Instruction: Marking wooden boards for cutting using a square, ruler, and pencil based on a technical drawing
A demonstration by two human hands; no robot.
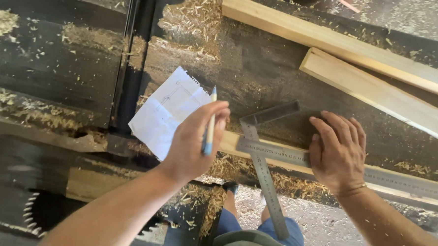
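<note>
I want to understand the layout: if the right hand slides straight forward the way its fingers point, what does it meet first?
Probably the nearer pale wooden board. The right hand points up-left over dark, sawdust-strewn bench; the try square's dark stock lies just left of that line.

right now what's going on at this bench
A person is measuring at a dusty workbench. The left hand holds a pencil raised above a sheet of paper. The right hand presses flat on a metal ruler lying along a wooden strip at the bench's near edge. A metal square crosses that strip. Two more boards lie farther back among sawdust, and a saw blade shows lower left.
</note>
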